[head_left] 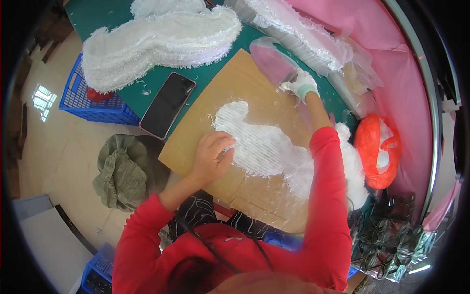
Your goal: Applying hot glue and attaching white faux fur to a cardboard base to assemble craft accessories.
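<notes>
A white ribbed fabric piece (259, 142) with a wavy outline and frayed edges lies flat on a brown cardboard sheet (240, 73). My bare left hand (214, 154) rests at its left edge, fingers loosely bent and thumb apart. Farther off on the right, my right hand (301, 84) wears a white glove with a pale green cuff. Its fingers are closed on the edge of a curved, see-through plastic sheet (271, 59), pinkish in tint. My right hand and forearm hide part of that sheet, and my right sleeve covers the fabric's right end.
A thick stack of similar white pieces (161, 41) sits on the green table (107, 17). Beside the cardboard lies a black phone (167, 105). More white fabric (298, 29) lies far right, near a red plastic bag (378, 152). A blue crate (93, 105) stands left.
</notes>
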`<state>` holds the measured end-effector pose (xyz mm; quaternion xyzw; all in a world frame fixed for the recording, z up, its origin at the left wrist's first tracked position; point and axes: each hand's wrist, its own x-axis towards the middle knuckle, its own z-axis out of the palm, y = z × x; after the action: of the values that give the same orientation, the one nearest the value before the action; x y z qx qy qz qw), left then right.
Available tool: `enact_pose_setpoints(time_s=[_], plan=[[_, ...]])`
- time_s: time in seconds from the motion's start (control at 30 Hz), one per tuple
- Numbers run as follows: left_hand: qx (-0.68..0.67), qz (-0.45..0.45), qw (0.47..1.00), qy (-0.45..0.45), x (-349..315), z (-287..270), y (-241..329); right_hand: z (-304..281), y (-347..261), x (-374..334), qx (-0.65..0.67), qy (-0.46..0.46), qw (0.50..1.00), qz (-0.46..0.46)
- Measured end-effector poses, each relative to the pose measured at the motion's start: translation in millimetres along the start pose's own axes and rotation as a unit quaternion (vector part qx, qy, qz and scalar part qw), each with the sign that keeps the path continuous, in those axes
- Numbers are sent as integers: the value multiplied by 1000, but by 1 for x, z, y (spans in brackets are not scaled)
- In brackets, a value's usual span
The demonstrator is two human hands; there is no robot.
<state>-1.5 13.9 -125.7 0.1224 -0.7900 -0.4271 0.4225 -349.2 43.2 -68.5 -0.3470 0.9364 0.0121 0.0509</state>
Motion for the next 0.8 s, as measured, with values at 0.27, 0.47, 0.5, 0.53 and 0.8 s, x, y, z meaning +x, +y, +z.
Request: enact_pose_setpoints(time_s=[0.27,0.47,0.5,0.53,0.8], plan=[[3,18,1000,-7,0,1,-1,-6,-3,-14,-24,57,998,11],[-9,11,1000,21,-7,-1,-3,-35,10,-44,85,124,987,-51],[-11,8,1000,26,-7,-2,-2,-45,12,-51,92,137,985,-53],[-13,6,999,32,-7,-2,-2,-52,15,-57,99,149,982,-55],[-195,-133,967,99,22,-11,30,-101,6,-137,144,169,957,-185]])
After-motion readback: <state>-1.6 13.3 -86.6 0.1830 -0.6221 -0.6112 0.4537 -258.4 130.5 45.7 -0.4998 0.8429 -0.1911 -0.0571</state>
